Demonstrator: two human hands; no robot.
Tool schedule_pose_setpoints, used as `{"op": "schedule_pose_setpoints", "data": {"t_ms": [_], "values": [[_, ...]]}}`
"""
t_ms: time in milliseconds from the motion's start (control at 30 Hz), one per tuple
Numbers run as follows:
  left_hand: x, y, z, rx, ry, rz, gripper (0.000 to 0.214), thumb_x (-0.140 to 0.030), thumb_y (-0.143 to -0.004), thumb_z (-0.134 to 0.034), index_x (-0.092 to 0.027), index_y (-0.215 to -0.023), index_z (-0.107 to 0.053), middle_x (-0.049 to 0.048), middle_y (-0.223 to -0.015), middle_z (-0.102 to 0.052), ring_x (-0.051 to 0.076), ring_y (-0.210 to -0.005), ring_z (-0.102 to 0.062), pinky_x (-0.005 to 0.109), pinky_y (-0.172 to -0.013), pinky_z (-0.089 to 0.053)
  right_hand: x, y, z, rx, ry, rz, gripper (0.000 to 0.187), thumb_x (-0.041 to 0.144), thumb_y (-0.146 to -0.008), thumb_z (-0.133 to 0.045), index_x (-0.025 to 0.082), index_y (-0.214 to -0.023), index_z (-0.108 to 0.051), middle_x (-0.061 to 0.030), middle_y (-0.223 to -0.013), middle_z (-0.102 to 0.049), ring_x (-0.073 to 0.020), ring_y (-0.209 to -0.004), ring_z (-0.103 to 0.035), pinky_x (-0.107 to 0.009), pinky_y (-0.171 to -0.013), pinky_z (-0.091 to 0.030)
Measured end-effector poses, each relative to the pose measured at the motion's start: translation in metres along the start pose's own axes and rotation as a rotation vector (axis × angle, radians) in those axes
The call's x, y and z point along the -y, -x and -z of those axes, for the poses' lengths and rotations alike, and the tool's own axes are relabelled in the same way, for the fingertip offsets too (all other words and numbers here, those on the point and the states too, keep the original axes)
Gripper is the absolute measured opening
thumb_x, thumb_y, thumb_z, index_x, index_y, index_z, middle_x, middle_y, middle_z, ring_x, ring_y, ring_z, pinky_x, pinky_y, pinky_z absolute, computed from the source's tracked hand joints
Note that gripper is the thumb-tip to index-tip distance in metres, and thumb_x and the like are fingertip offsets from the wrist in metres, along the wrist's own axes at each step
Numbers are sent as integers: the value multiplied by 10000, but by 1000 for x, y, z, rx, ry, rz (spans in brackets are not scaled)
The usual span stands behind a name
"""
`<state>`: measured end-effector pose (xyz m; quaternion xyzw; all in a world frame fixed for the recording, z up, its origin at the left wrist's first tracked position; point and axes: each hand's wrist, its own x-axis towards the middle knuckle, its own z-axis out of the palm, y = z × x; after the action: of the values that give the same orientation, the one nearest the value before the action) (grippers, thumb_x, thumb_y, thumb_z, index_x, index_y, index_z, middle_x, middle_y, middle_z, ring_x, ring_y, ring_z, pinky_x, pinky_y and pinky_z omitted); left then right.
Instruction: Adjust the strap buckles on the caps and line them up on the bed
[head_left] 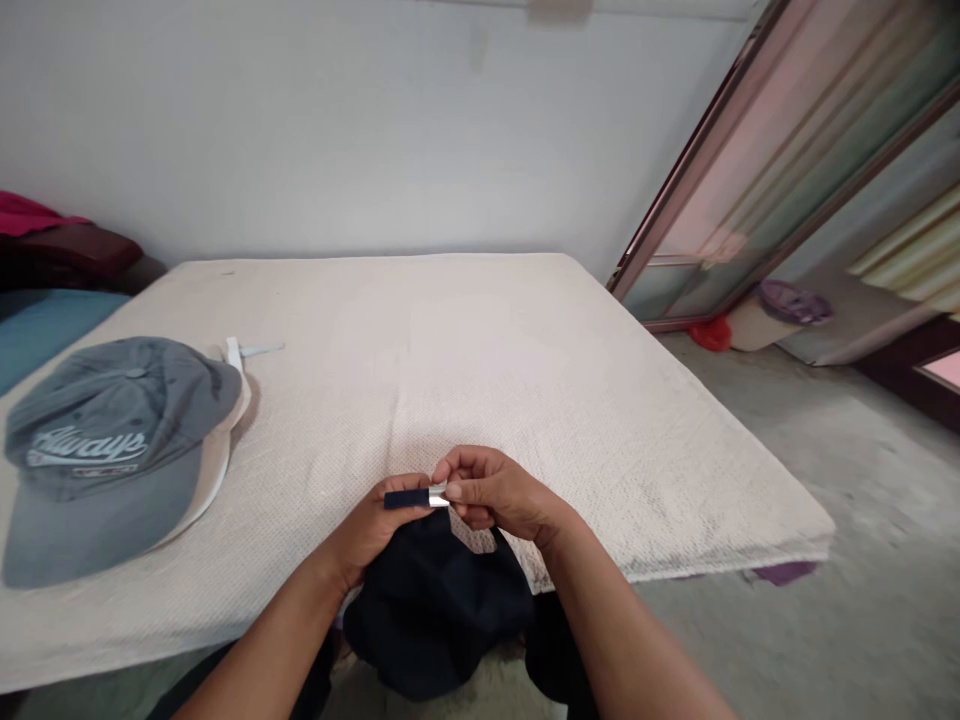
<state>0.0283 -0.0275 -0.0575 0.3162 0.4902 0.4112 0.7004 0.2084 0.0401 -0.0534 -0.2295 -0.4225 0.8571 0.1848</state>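
Most of your dark navy fabric cap (435, 610) hangs below the edge of the cream waffle-weave mat (525, 380) — brim hidden, lower part lost betw. your forearms. Your left hand (371, 530) is closed round the cap's narrow navy strap (405, 498), fingers mostly tucked under. Your right hand (499, 495) pinches the small shiny metal buckle (437, 494) at the strap's end w/ thumb and forefinger. Far left on the mat, a soft grey cotton cap w/ pale stitched lettering (105, 450) sits on a white cap (217, 455) — only its rim shows.
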Motion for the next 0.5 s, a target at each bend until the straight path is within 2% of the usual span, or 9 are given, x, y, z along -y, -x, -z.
{"op": "schedule_pose_setpoints", "data": {"t_ms": [167,333,500], "values": [[0,4,-2,28,-49,-15,123,-217,-686,-740,-156,-789,-712,9,-691,-663,129,-640,-578,222,-628,-425,1,-1,-1,-14,51,-19,236,248,-709,-755,168,-851,-585,94,-530,-441,-23,-406,-294,-178,-378,-170],[0,9,-3,69,31,43,296,-284,-684,-750,-166,-952,-705,29,-753,-667,145,-637,-585,236,-596,-439,2,-1,-2,-26,85,-12,214,253,-719,-739,168,-829,-576,100,-519,-414,-21,-402,-257,-178,-372,-151],[3,1,-7,-97,-6,23,224,-361,-736,-713,-142,-783,-717,30,-676,-665,128,-609,-579,212,-588,-427,-3,-4,-1,-78,125,-37,201,268,-737,-719,172,-829,-569,93,-524,-425,-20,-400,-267,-174,-376,-156]]}}
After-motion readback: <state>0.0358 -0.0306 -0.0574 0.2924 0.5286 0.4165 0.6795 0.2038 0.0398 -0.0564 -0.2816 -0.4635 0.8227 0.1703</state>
